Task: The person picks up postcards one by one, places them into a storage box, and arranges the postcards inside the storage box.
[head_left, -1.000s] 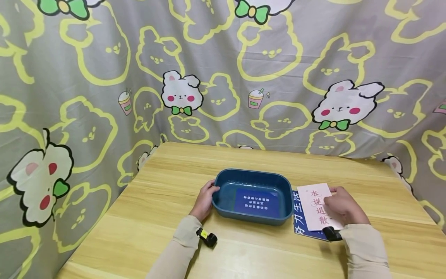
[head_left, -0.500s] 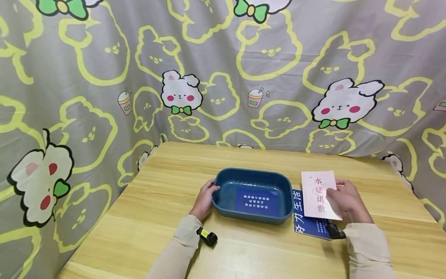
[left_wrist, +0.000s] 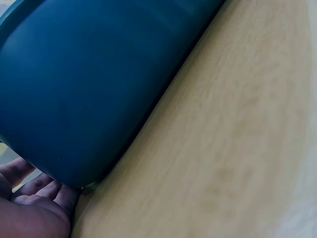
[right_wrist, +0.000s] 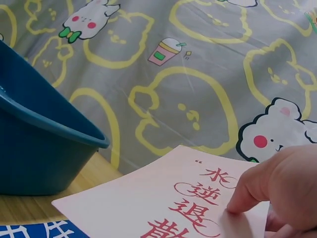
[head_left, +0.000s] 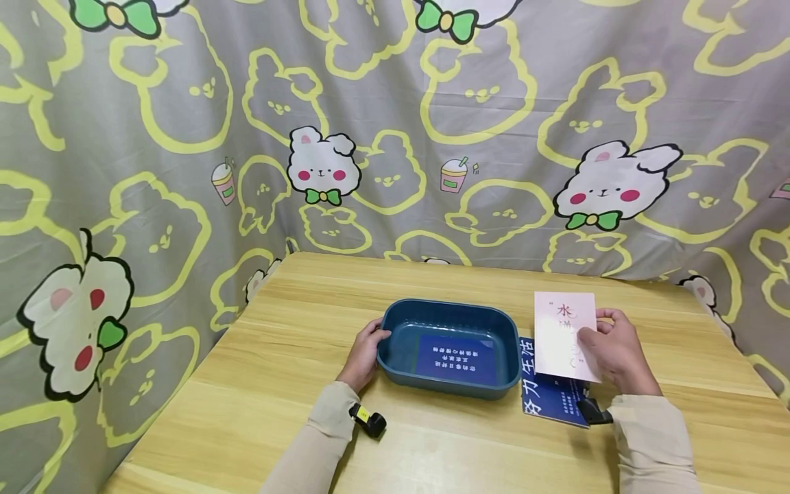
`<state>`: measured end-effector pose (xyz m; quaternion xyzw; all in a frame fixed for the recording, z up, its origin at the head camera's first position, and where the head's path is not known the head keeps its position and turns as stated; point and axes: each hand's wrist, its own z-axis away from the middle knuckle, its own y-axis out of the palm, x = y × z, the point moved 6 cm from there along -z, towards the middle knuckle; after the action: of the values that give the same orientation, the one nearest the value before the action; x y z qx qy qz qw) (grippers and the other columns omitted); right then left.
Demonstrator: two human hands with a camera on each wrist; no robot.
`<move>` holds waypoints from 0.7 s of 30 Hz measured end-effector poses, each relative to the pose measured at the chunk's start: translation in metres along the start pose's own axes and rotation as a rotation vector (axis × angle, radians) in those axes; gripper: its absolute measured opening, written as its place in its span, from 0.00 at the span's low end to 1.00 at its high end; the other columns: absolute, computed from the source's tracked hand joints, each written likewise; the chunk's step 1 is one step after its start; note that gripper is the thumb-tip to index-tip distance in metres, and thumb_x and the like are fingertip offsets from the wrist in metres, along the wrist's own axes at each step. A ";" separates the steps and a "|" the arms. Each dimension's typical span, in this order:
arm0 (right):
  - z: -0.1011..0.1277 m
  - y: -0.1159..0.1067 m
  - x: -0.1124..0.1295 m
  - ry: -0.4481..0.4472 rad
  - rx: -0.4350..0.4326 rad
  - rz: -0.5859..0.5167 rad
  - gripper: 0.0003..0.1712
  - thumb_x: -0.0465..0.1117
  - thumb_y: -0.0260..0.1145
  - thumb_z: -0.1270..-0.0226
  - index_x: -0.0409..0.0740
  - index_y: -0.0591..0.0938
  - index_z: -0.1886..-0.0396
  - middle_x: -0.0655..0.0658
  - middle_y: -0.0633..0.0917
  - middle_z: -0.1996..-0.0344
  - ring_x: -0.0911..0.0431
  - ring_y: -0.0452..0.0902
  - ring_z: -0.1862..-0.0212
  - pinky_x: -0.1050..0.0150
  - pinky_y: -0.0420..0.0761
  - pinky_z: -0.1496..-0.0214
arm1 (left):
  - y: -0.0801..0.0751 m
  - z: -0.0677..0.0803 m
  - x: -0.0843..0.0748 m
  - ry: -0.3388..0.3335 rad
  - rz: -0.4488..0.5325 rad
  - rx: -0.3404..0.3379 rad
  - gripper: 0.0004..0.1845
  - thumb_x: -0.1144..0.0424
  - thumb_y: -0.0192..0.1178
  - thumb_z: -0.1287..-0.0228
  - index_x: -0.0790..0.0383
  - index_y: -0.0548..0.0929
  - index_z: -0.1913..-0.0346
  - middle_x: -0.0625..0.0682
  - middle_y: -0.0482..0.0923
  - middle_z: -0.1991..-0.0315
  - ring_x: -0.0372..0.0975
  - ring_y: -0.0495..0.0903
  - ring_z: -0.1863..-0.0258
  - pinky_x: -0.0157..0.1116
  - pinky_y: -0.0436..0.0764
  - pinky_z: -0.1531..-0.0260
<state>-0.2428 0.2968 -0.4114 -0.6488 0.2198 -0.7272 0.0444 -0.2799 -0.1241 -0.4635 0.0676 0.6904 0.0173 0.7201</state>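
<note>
A dark teal plastic basin (head_left: 446, 387) stands on the table, with a blue printed card (head_left: 457, 358) lying flat inside. My left hand (head_left: 363, 355) grips the basin's left end, thumb over the rim; the left wrist view has the fingers (left_wrist: 44, 191) against the outer wall near the base. Between thumb and fingers, my right hand (head_left: 622, 348) pinches the right edge of a pale pink card (head_left: 555, 346) with red characters. That card is held above another blue card (head_left: 552, 400), which lies beside the basin's right end and is partly covered from view.
The wooden table (head_left: 296, 302) reaches back to a grey curtain (head_left: 395, 103) printed with yellow outlines and white rabbits. Another stretch of curtain runs along the left side. Black camera mounts (head_left: 370, 420) sit on the wrists.
My right hand has lifted the pink card up and away from the blue card on the table, uncovering more of that blue card. My left hand and the basin have stayed in place.
</note>
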 end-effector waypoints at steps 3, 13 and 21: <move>0.001 0.001 0.003 -0.009 -0.013 0.002 0.30 0.31 0.56 0.38 0.30 0.57 0.39 0.24 0.73 0.47 0.55 0.79 0.70 0.58 0.81 0.72 | 0.000 0.000 0.000 0.000 0.007 -0.002 0.25 0.67 0.49 0.31 0.73 0.67 0.34 0.65 0.65 0.35 0.53 0.66 0.38 0.49 0.66 0.39; 0.005 0.003 0.013 -0.009 -0.034 0.014 0.31 0.33 0.58 0.36 0.31 0.57 0.37 0.25 0.72 0.44 0.54 0.79 0.70 0.59 0.81 0.71 | 0.001 0.000 -0.001 0.002 0.028 -0.005 0.25 0.68 0.49 0.31 0.74 0.67 0.34 0.66 0.65 0.35 0.54 0.66 0.37 0.48 0.66 0.39; 0.008 0.003 0.021 -0.040 -0.052 0.023 0.31 0.33 0.58 0.37 0.31 0.58 0.37 0.27 0.73 0.46 0.56 0.79 0.70 0.61 0.81 0.71 | 0.000 0.000 0.000 -0.003 0.011 0.000 0.25 0.67 0.49 0.31 0.73 0.67 0.34 0.66 0.65 0.35 0.53 0.66 0.38 0.49 0.66 0.39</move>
<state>-0.2388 0.2846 -0.3921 -0.6616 0.2453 -0.7074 0.0404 -0.2798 -0.1240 -0.4640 0.0715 0.6888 0.0211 0.7211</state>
